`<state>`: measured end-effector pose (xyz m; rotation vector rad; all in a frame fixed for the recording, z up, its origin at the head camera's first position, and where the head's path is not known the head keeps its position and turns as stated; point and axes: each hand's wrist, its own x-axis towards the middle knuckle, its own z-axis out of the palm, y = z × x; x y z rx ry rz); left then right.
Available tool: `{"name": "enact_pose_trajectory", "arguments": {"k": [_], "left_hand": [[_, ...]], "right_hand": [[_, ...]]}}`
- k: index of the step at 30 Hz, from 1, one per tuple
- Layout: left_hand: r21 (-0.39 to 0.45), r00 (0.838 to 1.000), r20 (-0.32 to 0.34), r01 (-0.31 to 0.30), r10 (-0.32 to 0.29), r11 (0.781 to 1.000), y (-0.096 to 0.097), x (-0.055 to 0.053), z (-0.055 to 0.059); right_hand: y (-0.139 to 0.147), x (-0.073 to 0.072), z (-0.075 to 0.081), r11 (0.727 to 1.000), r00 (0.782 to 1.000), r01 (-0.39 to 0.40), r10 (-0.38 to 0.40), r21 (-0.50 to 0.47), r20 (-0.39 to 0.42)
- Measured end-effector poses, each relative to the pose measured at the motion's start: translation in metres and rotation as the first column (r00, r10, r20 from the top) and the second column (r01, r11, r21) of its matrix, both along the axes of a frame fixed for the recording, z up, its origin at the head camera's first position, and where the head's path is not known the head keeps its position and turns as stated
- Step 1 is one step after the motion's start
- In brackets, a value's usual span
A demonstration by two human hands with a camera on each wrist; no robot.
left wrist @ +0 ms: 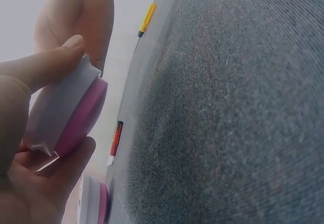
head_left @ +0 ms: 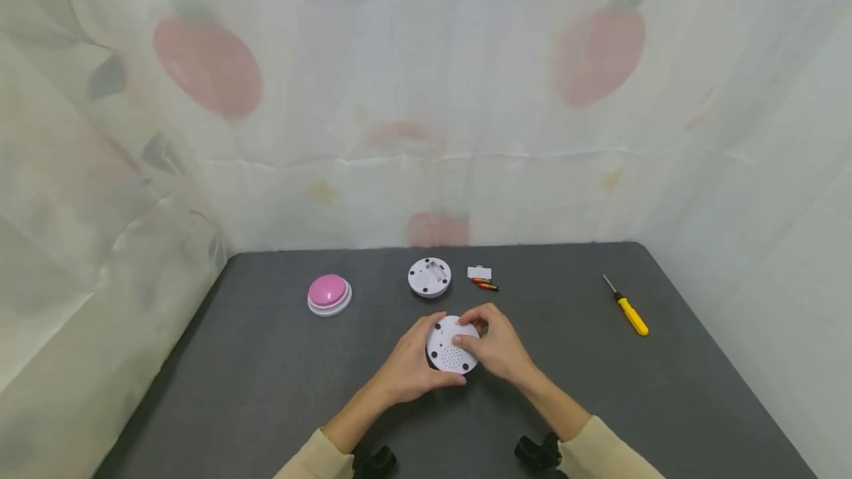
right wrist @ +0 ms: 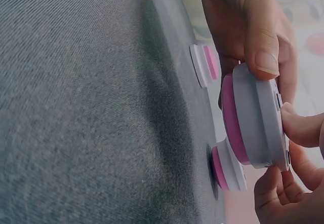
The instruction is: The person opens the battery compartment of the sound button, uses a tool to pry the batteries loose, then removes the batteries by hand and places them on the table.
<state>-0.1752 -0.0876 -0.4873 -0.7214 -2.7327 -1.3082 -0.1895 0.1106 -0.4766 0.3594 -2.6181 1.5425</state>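
My left hand [head_left: 411, 367] grips a round white and pink push button [head_left: 450, 352] by its rim, with the speckled white underside and small black feet facing up. The pink dome [right wrist: 237, 120] points down toward the table. My right hand [head_left: 501, 346] pinches the button's far right side, its thumb lying on the underside and its fingers at the edge. Part of the underside is hidden beneath that hand. Just beyond the hands, a second button [head_left: 419, 281] lies upside down, its battery compartment uncovered. A third button [head_left: 327, 290] rests pink side up at the left.
Beside the upside-down button lie a small white cover [head_left: 479, 272] and red-and-black batteries [head_left: 488, 287]. A yellow-handled screwdriver [head_left: 632, 316] lies on the right of the dark grey table [head_left: 266, 390]. Printed sheets [head_left: 426, 80] hang around the back and sides.
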Motion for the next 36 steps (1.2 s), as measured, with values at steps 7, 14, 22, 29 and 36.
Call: {"name": "enact_pose_trajectory", "arguments": {"k": [7,14,22,29,36], "left_hand": [[-0.012,1.0,0.018,0.018,-0.018,1.0,0.0,0.001,-0.002],[-0.022,1.0,0.018,0.022,-0.022,1.0,0.0,0.001,-0.003],[-0.032,0.999,0.032,0.01,-0.009,0.999,-0.002,0.0,-0.006],[-0.05,0.995,0.096,0.001,0.004,0.999,-0.002,0.001,-0.008],[-0.052,0.988,0.157,0.002,0.007,0.999,-0.002,0.0,-0.012]], "right_hand": [[0.002,0.002,-0.005,1.0,1.0,-0.005,0.005,-0.004,-0.004],[0.003,0.0,-0.007,0.999,1.0,-0.006,0.006,-0.04,-0.001],[0.001,0.004,-0.008,1.0,0.999,0.007,-0.007,-0.006,-0.045],[0.004,0.005,-0.012,1.0,1.0,-0.018,0.018,-0.015,-0.008],[0.014,0.001,-0.011,0.999,0.999,-0.045,0.045,-0.006,-0.013]]}}
